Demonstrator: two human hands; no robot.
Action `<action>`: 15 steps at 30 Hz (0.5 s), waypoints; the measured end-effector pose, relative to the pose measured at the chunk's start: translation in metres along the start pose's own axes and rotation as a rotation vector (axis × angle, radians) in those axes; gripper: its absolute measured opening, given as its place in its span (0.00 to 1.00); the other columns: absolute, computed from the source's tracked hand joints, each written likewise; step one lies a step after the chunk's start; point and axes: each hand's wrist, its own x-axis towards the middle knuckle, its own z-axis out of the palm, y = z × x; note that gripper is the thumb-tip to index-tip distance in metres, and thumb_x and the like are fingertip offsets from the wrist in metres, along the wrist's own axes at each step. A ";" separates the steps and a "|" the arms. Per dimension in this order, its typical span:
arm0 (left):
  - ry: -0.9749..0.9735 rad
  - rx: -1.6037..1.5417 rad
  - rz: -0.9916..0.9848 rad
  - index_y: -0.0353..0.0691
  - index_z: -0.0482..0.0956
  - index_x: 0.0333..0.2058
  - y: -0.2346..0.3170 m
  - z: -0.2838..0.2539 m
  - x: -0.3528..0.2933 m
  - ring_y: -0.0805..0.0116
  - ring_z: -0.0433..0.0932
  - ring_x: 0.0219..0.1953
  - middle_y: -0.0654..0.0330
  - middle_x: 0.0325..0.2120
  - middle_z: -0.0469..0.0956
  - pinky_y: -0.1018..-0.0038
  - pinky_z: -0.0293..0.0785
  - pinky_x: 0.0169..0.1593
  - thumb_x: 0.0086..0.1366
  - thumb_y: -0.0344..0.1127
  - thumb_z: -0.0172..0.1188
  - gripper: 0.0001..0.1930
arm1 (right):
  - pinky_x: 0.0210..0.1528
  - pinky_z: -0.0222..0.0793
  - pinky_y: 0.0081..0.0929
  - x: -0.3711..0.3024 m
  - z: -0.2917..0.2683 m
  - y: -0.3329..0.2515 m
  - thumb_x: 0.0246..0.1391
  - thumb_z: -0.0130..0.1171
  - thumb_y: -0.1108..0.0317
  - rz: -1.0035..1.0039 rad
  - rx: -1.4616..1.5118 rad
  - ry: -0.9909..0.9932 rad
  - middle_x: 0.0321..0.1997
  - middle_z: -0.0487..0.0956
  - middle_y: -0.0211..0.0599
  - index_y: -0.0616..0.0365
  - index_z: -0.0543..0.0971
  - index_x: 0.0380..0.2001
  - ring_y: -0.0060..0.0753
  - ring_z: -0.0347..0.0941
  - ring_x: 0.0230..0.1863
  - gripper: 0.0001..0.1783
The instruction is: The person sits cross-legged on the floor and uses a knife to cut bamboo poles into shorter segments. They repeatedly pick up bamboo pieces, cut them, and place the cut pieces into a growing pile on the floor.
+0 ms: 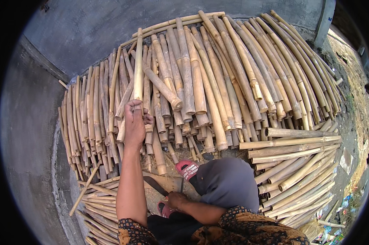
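Left hand (pixel 134 122): closed around 1 bamboo stick (pixel 138 65), which you hold raised and pointing away from you, its far end reaching past the top of the stacked row.

Right hand (pixel 177 200): low by your knee, fingers curled on the handle of a cleaver (pixel 162 183) whose blade lies flat on the ground, pointing toward your left arm.

Bamboo row (pixel 217 81): thick poles laid side by side, directly beyond and to the right of your left hand.

Thin sticks (pixel 86 118): packed just left of that hand.

Cut strips (pixel 98 204): loose heap below your left elbow.

Side stack (pixel 294 163): poles lying crosswise, right of your knee.

Progress, as judged: 1 stick in hand, cleaver not yet on it; the heap of strips suggests some work is done, while most of the poles look uncut.
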 end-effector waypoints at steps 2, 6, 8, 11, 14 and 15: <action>0.048 0.613 0.057 0.41 0.64 0.65 -0.005 -0.002 0.007 0.48 0.77 0.51 0.46 0.49 0.74 0.56 0.72 0.59 0.77 0.42 0.49 0.22 | 0.57 0.78 0.47 -0.001 0.000 0.001 0.52 0.65 0.66 0.008 0.006 -0.005 0.50 0.85 0.56 0.64 0.86 0.44 0.54 0.82 0.55 0.17; 0.156 0.792 0.415 0.42 0.65 0.68 -0.007 0.023 -0.018 0.38 0.67 0.63 0.36 0.60 0.66 0.51 0.64 0.66 0.71 0.41 0.60 0.29 | 0.57 0.78 0.46 0.003 0.004 0.004 0.54 0.63 0.66 0.008 0.024 0.008 0.50 0.84 0.57 0.64 0.86 0.44 0.55 0.82 0.55 0.17; -0.006 0.617 0.236 0.37 0.73 0.58 -0.006 0.048 -0.035 0.47 0.77 0.52 0.43 0.51 0.74 0.56 0.73 0.55 0.69 0.41 0.63 0.23 | 0.57 0.77 0.46 0.009 0.009 0.007 0.55 0.63 0.66 0.004 0.012 0.009 0.50 0.84 0.57 0.63 0.86 0.44 0.55 0.82 0.55 0.17; -0.214 0.588 0.129 0.33 0.77 0.46 -0.008 0.088 -0.056 0.58 0.83 0.34 0.51 0.36 0.82 0.63 0.79 0.41 0.69 0.46 0.64 0.20 | 0.60 0.75 0.46 0.018 0.018 0.012 0.56 0.63 0.61 -0.029 -0.011 -0.032 0.55 0.82 0.57 0.62 0.83 0.50 0.54 0.79 0.58 0.21; -0.341 0.498 -0.060 0.31 0.76 0.46 -0.021 0.118 -0.068 0.62 0.83 0.33 0.52 0.36 0.82 0.67 0.80 0.39 0.70 0.51 0.63 0.24 | 0.65 0.70 0.46 0.017 0.018 0.015 0.58 0.62 0.54 -0.137 0.040 -0.008 0.62 0.78 0.57 0.61 0.78 0.58 0.52 0.76 0.63 0.29; -0.376 0.326 -0.201 0.31 0.76 0.46 -0.026 0.128 -0.069 0.63 0.83 0.33 0.52 0.36 0.82 0.69 0.80 0.38 0.70 0.53 0.63 0.25 | 0.65 0.70 0.46 0.012 0.016 0.018 0.60 0.60 0.55 -0.195 0.060 0.043 0.61 0.79 0.56 0.59 0.79 0.58 0.51 0.76 0.63 0.27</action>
